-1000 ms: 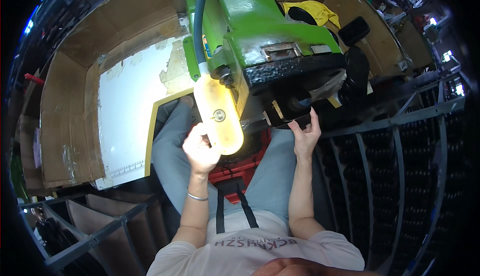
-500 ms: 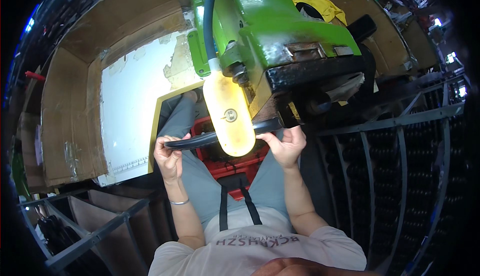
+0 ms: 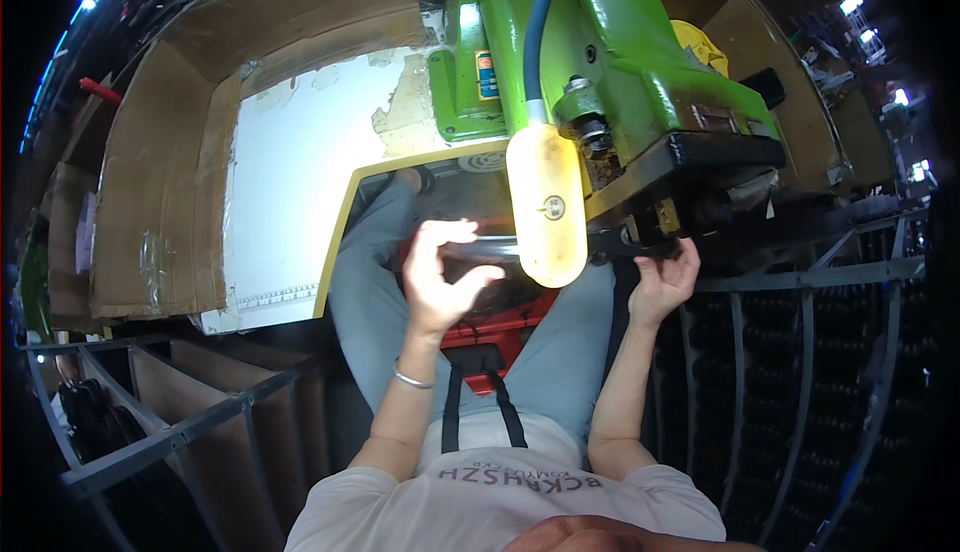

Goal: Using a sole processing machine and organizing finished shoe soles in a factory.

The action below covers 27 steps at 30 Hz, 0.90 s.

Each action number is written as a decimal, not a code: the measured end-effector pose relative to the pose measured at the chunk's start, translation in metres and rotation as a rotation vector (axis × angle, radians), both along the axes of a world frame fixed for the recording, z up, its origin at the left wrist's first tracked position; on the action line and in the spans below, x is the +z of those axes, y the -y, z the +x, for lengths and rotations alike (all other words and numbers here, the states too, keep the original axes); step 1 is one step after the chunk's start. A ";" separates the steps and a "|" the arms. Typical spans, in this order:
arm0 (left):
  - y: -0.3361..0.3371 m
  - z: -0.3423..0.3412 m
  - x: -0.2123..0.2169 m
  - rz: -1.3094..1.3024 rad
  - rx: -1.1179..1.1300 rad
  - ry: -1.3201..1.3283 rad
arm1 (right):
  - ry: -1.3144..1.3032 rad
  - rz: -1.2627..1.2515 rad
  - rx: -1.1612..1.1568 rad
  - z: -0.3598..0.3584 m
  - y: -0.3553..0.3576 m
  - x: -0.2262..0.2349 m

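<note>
A dark, curved, glossy strip (image 3: 490, 249) spans the space below the green machine (image 3: 640, 62); a yellow pad-shaped lamp (image 3: 548, 202) on a blue hose hides its middle. My left hand (image 3: 445, 282) is at the strip's left end, thumb and fingers spread apart, with the fingertips close to its upper edge. Under the machine's black head (image 3: 690, 167), my right hand (image 3: 663, 287) has its thumb and forefinger apart near the strip's right part. Whether the right fingertips touch the strip cannot be seen in the shadow there.
A white tabletop (image 3: 300, 182) with a yellow edge lies left, walled by cardboard (image 3: 150, 202). Metal racks stand on both sides, the right rack (image 3: 800, 277) before many dark items. A red container (image 3: 500, 332) sits between my knees; yellow cloth (image 3: 700, 47) lies behind the machine.
The whole view has shifted, so the machine and lamp appear further right. My left hand has loosened from the strip's end and opened. My right hand stays beneath the machine head.
</note>
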<state>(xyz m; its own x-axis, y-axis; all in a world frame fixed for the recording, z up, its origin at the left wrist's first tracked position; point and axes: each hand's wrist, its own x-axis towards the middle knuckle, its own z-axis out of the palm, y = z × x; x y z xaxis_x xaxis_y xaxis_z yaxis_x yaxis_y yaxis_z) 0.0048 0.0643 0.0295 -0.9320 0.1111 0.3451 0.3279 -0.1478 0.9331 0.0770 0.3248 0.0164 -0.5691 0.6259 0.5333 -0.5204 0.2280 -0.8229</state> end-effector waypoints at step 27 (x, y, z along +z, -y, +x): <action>0.037 -0.007 -0.020 0.072 0.184 -0.089 | 0.047 0.031 0.173 -0.016 0.022 0.004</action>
<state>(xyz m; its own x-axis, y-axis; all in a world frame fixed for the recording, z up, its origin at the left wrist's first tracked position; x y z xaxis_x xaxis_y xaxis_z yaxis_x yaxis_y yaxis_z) -0.0019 0.0273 0.0099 -0.8996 -0.0856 0.4282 0.4364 -0.1429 0.8883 0.0609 0.3031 0.0203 -0.6916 0.5002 0.5211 -0.5150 0.1643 -0.8413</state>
